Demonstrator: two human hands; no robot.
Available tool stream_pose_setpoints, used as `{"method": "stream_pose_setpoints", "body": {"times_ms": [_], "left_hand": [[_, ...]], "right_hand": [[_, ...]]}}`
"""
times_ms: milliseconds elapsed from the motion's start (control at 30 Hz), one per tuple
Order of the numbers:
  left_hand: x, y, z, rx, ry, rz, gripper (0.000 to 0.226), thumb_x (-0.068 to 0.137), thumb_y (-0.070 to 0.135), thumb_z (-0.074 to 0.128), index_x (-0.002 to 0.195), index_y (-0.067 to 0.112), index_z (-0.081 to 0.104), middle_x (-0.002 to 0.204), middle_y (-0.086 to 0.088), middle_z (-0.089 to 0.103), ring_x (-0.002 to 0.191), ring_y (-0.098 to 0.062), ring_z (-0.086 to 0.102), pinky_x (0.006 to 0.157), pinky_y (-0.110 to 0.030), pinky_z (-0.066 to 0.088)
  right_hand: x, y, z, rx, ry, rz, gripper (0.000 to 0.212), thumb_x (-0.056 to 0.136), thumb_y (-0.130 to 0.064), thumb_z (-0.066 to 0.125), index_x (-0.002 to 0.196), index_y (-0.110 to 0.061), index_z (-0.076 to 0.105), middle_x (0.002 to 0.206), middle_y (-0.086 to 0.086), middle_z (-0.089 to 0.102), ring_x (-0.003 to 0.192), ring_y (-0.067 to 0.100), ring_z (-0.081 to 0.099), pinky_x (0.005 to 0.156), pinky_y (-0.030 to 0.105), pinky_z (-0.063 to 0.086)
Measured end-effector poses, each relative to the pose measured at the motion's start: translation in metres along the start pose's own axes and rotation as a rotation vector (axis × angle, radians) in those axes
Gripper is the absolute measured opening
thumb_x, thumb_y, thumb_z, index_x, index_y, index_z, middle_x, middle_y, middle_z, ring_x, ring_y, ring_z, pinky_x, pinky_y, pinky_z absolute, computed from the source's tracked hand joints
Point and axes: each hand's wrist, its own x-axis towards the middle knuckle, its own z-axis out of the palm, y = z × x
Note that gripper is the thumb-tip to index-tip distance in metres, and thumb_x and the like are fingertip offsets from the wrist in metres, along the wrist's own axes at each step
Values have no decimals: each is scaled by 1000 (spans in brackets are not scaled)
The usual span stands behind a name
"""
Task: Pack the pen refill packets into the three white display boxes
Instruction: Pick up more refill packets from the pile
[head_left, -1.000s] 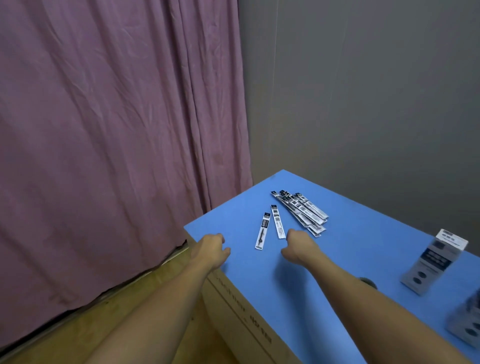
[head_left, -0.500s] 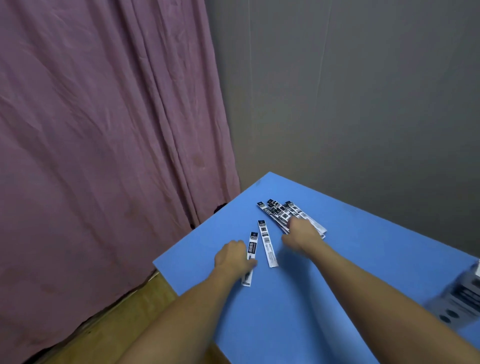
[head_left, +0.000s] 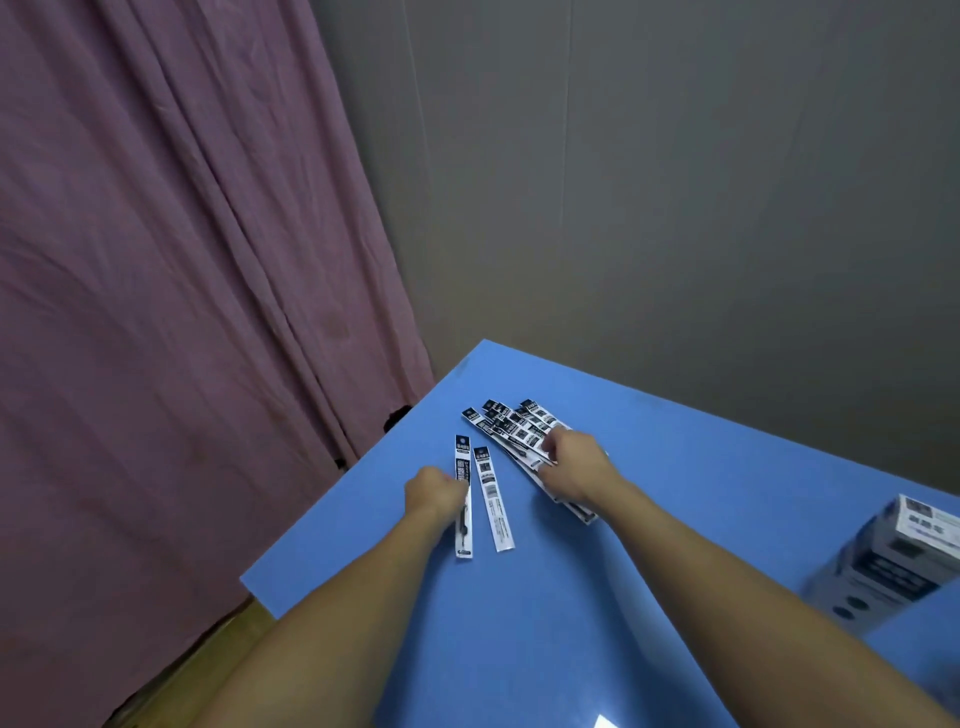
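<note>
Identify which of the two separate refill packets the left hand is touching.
The leftmost packet: the left hand grips its middle. Its neighbour lies untouched, between it and the heap.

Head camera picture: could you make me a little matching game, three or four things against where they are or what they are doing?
Things:
1. left hand
2. right hand
3. loose packet
4. display box

Places:
A. at the table's right edge, blurred
B. on the fanned pile of packets
C. lying alone between the two hands, untouched
D. at the single packet nearest the table's left edge

Pairs: 1-D, 2-B, 3-C, 4-A
</note>
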Motion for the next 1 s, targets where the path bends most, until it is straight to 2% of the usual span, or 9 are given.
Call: {"method": "stream_pose_setpoints", "body": {"times_ms": [67,167,233,300,367,533,800,900,1000], "left_hand": [[2,10,4,-60,-28,20,35,92,18,64,63,18,45,67,-3,51,63,-19,48,59,-29,37],[4,24,19,29,-94,63,33,90,24,72,67,17,51,74,-3,56,74,-21,54,65,-28,41],[2,29,29,142,-120,70,25,84,30,79,82,11,63,89,-7,66,85,-24,64,66,-28,45],[0,32,35,206,-102,50,39,79,33,84,103,10,63,107,-9,66,98,-26,66,69,-30,47],[-2,37,35,238,-78,30,43,78,31,85,109,11,62,114,-7,65,106,-27,66,73,-30,49],[1,44,33,261,-69,-71,24,82,16,77,96,17,58,119,-5,66,109,-25,65,80,-29,52],[6,44,29,241,-93,-121,31,84,15,75,112,11,63,122,-7,66,111,-25,65,80,-29,51],[5,38,22,171,-108,-152,31,82,14,80,97,11,54,115,-9,64,106,-27,64,77,-28,52],[3,29,15,82,-110,-155,38,79,16,84,97,9,51,101,-8,57,94,-26,60,77,-31,53]], "right_hand": [[1,2,-2,4,8,7,27,82,-19,59,109,-16,58,110,6,64,100,26,59,84,34,52],[3,3,-2,-5,16,-2,28,83,-18,59,111,-15,59,112,8,63,103,27,59,82,31,49],[4,5,-1,-2,26,-8,28,83,-18,59,111,-15,59,112,8,63,102,27,59,81,31,48],[5,7,1,7,28,-5,29,83,-17,59,112,-15,59,112,8,64,99,25,58,79,30,48],[6,9,1,11,26,5,31,83,-16,59,114,-14,59,113,9,64,98,25,58,79,30,48],[6,10,6,8,26,10,34,83,-15,58,118,-13,60,117,9,63,108,27,59,84,30,48],[8,14,5,13,15,14,36,84,-17,60,121,-15,58,120,7,62,109,25,59,85,31,50],[7,13,4,4,7,20,34,83,-16,60,118,-15,57,117,6,62,106,26,58,81,30,48],[6,7,7,-12,-12,21,26,82,-14,57,108,-14,58,106,5,61,98,26,59,82,34,53]]}}
